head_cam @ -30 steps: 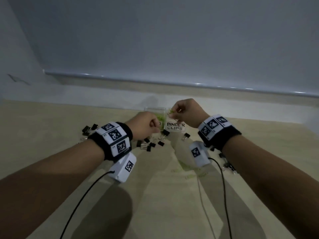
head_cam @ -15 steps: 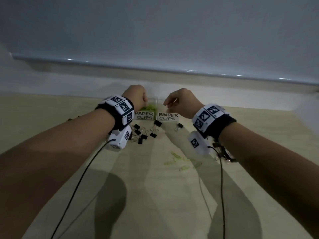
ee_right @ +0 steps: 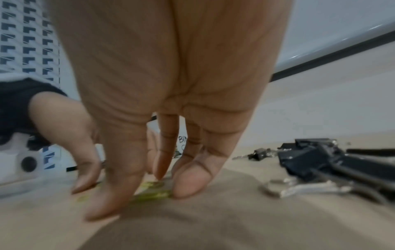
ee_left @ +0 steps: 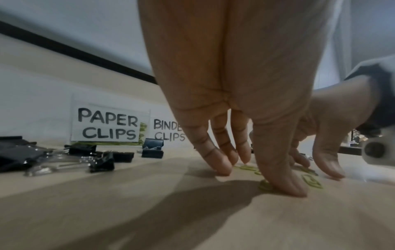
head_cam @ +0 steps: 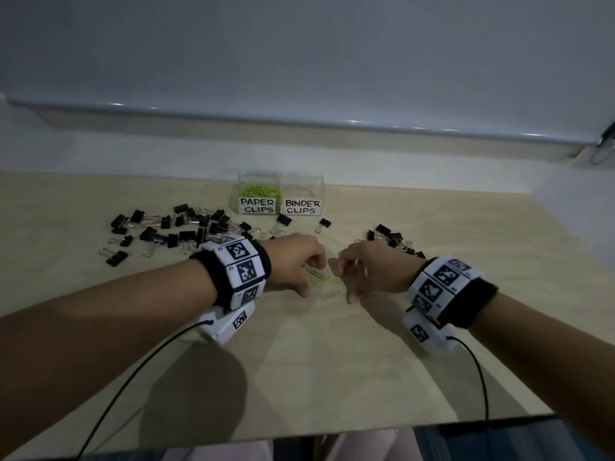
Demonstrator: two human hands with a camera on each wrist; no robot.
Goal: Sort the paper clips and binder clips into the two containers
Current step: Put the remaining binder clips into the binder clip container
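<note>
You are at a pale wooden table [head_cam: 299,377] set against a white wall, dimly lit. The last loose green paper clips [head_cam: 327,287] lie at the centre of it, between your two hands. Your left hand [head_cam: 293,264] has its thumb and fingertips down on the wood around them, one clip just under the thumb; nothing is lifted yet, and I cannot tell if the fingers have caught one. Your right hand [head_cam: 369,271] does the same from 3 o'clock, thumb and fingers pressed to the table with a clip between them, grip not yet closed as far as the blurred wrist view shows. Flat wire clips probably need that low, scraping pinch.

At 12 o'clock from the hands stand the two clear boxes, touching: the paper clip box [head_cam: 258,194], already holding green clips, and the binder clip box [head_cam: 303,194], which looks empty. Black binder clips [head_cam: 173,234] spread from 10 to 11 o'clock, a smaller group [head_cam: 392,239] at 2 o'clock.

Half a second ago both hands were up over the boxes; now they have come back down to the table for more clips.
</note>
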